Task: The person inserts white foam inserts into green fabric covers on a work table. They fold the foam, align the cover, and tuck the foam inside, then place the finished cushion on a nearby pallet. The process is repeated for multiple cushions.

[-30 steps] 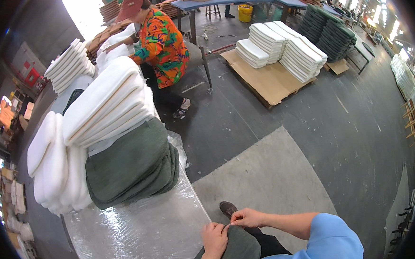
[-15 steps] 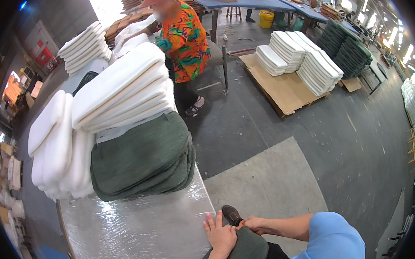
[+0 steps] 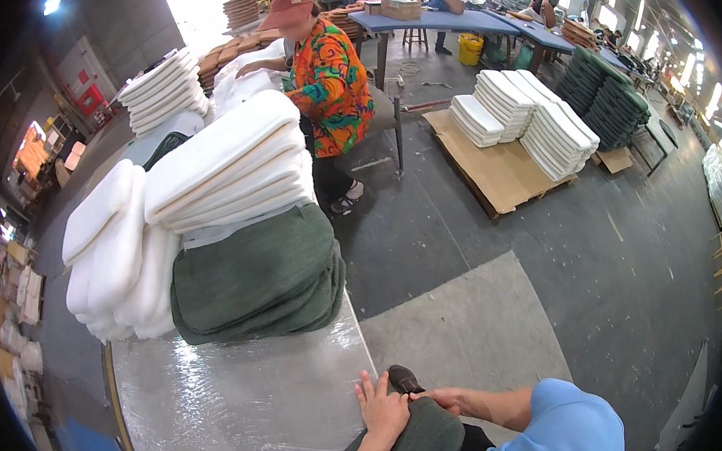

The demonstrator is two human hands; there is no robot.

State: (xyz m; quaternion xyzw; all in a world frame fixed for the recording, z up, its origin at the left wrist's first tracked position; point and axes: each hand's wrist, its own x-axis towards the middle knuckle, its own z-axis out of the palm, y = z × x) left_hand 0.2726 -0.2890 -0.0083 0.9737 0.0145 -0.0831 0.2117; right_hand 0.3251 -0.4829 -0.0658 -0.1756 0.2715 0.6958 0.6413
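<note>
Left hand point(image 3: 382, 408) is lying flat, fingers spread, on the upper end of a dark green cushion point(image 3: 424, 441) hanging off the table's point(image 3: 223, 407) near right corner. Right hand point(image 3: 444, 400) is pinching that same end just beside it. Cushion's long axis is running back toward the person. Plastic-wrapped tabletop; green stack point(image 3: 257, 277) is sitting well apart at the far edge. Concrete workshop floor.

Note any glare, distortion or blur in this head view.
Head view: fisheye bends the wooden pallet edges and blackens the corners; overhead lamps glare off the clear plastic sheet on the table; the bright doorway at top is blown out; both hands, left hand and right hand, on the dark green cushion, look sharp.
</note>
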